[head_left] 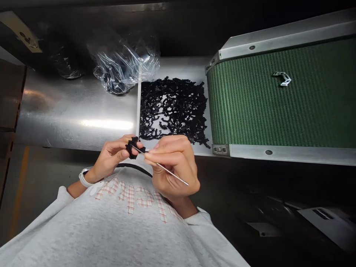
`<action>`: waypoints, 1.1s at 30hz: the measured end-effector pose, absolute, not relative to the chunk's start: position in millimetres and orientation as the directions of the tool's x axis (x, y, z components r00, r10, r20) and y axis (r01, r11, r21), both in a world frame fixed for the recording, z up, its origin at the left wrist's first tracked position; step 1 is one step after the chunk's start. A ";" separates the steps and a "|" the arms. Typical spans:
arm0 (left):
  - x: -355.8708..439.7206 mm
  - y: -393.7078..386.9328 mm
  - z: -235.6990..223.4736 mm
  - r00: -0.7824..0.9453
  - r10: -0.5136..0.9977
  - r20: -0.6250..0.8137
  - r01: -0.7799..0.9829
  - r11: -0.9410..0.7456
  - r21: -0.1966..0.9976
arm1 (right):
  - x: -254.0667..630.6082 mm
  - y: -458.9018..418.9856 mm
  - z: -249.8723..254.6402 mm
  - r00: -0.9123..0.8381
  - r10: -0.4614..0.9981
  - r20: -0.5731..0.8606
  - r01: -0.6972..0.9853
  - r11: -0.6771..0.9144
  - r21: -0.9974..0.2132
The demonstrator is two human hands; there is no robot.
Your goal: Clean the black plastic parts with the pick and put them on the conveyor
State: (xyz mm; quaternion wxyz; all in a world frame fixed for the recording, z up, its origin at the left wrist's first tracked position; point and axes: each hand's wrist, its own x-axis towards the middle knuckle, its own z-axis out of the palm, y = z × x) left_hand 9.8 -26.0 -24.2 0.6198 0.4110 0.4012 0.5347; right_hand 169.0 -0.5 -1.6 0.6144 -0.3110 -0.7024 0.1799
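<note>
Left hand (112,157) pinches a black plastic piece (134,147), fingers tight, shape partly hidden; right hand (174,165) closed narrow on a thin metal pick (167,170), tip at the piece; tangled black parts (174,107) on white tray (172,66), hard to separate

Heather-grey sweatshirt (83,230) with red plaid lettering (130,198), apparently a white watch (85,179) on the left wrist (93,175)

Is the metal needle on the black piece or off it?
On: the needle in the right hand lies across the black piece in the left hand. Whether it passes through, I cannot tell.
</note>
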 end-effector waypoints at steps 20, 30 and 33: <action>11.6 -25.4 -21.4 0.088 0.993 -0.076 -0.329 0.101 0.939 | 171.1 -0.9 -0.5 -0.055 0.679 0.732 0.216 0.724 -0.655; 9.8 -23.0 -23.5 0.145 0.989 0.026 -0.340 0.026 0.940 | 164.3 2.8 0.0 0.025 0.642 0.766 0.267 0.734 -0.624; 8.8 -22.9 -24.5 0.145 0.989 0.029 -0.337 0.022 0.941 | 163.6 2.5 2.1 0.036 0.626 0.779 0.268 0.745 -0.611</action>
